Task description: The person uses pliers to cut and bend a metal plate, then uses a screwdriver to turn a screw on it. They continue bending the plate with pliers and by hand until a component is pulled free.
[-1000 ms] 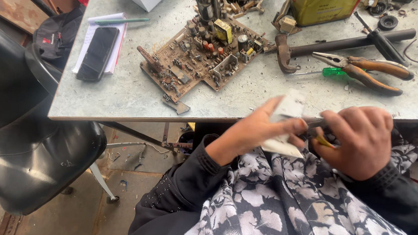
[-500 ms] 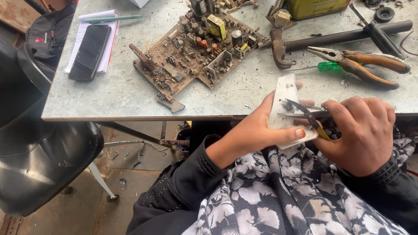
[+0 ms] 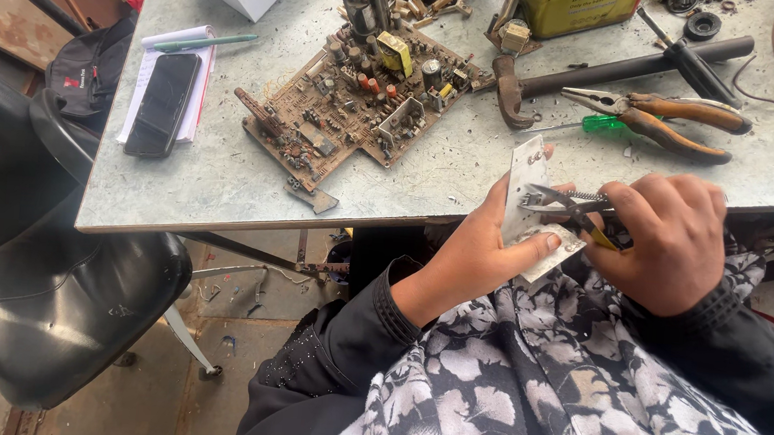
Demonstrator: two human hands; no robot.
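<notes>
The left hand (image 3: pixel 481 248) holds a small pale metal plate (image 3: pixel 528 201) at the near edge of the table (image 3: pixel 224 186), just over the person's lap. Its fingers are closed on the plate: the thumb presses on the lower part, and the other fingers are behind it. The plate stands almost upright, with the top end pointing to 12 o'clock.

The right hand (image 3: pixel 671 240) is at 3 o'clock from the plate. Its fingers are wrapped together around a pair of small cutting pliers (image 3: pixel 572 204) with yellow on the handles. The tips of the pliers point to 9 o'clock and touch the plate; whether they bite on something cannot be told.

On the table, at 11 o'clock from the hands, lies an old brown circuit board (image 3: pixel 359 105) with many parts on it. At 1 o'clock lie orange-handled pliers (image 3: pixel 661 124), with a green-handled screwdriver (image 3: pixel 597 125) just beside them and a hammer (image 3: pixel 601 73) behind them. Far at 10 o'clock a black phone (image 3: pixel 164 103) lies on a notepad (image 3: pixel 195 101), and a green pen (image 3: pixel 203 42) is on the pad too.
</notes>
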